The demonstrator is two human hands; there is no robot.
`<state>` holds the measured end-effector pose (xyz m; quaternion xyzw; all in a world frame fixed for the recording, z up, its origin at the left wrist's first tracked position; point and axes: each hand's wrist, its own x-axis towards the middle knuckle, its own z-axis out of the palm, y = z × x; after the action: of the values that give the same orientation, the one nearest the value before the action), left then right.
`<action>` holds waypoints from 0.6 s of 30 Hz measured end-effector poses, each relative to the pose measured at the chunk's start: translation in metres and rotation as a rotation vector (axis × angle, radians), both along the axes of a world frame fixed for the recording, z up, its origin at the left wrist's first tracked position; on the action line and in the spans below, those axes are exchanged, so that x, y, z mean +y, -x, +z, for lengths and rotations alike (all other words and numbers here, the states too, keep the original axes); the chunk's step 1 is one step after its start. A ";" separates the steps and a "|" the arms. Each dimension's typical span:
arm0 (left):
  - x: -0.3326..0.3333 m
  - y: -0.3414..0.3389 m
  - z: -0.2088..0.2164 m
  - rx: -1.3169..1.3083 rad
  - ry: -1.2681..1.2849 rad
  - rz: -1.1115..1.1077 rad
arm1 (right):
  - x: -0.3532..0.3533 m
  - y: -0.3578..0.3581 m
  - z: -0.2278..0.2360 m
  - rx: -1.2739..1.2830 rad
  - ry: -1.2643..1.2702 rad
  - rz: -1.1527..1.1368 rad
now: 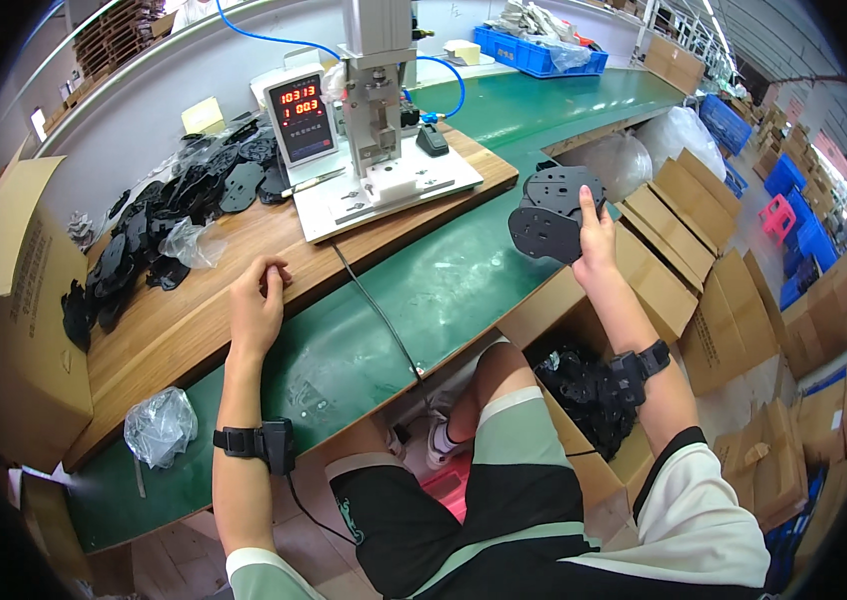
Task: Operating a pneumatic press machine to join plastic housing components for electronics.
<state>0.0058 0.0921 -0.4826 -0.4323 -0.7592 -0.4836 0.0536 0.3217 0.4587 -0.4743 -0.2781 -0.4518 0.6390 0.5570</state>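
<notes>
In my right hand (596, 238) are flat black plates (549, 228) with rounded outlines and small holes, gripped at their right side and held over the far right edge of the green table. My left hand (260, 305) rests at the front edge of the wooden board (184, 330), its fingers curled in and nothing seen in them. Beyond it stands a press machine (379, 130) on a white base, with a display box (302, 115) showing lit red digits. A heap of similar black plates (184, 190) lies on the board to the left, with clear plastic among them.
An open carton (24, 300) stands at the left. Below my right forearm, another carton holds black parts (589, 400). A crumpled plastic bag (161, 427) lies on the green table (344, 370). A black cable (376, 305) crosses the tabletop. Flattened cartons (684, 260) lean at the right.
</notes>
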 end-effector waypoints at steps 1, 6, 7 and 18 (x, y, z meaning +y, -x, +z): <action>0.004 0.000 -0.002 -0.014 -0.008 0.001 | 0.004 -0.013 -0.001 0.063 0.089 0.064; 0.001 0.016 -0.016 0.002 -0.011 0.005 | 0.005 -0.112 -0.028 0.150 0.241 0.179; -0.005 0.020 -0.013 0.006 0.004 0.010 | 0.009 -0.136 -0.043 0.137 0.247 0.148; 0.004 0.022 -0.022 -0.060 -0.036 -0.050 | 0.015 -0.336 -0.271 -0.480 0.449 -0.694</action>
<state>-0.0165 0.0958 -0.5041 -0.4353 -0.7405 -0.5113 0.0264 0.6579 0.4740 -0.7452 -0.6658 -0.2989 0.4147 0.5434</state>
